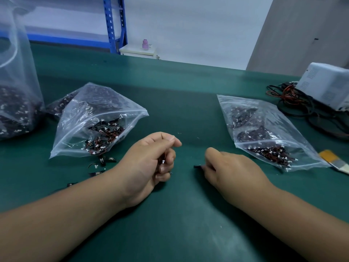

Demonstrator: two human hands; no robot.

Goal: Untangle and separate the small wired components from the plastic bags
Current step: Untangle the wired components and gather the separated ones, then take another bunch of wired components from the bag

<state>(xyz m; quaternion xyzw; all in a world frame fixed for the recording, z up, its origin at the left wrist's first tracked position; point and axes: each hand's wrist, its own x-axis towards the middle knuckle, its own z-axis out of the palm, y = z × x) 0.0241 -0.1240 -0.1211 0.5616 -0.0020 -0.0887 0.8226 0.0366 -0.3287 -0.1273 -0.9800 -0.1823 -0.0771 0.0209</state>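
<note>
Head view — green mat (pixel 188 214), blue shelving (pixel 115 23), grey wall (pixel 188 25).

Left hand (pixel 151 159) and right hand (pixel 230 167) rest low, fingers (pixel 166 168) curled.

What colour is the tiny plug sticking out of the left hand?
White. The plug peeks out between the curled fingers of the left hand, best seen in the head view.

A dark green table (pixel 188 87) is spread across the foreground. Behind it a pale wall (pixel 188 25) is seen, evenly lit. A blue rack (pixel 113 25) is set against the wall at the left, and a low white cabinet (pixel 137 51) is placed beside it, topped by a pink bottle (pixel 145 44). A grey panel (pixel 302 31) is angled at the right.
</note>
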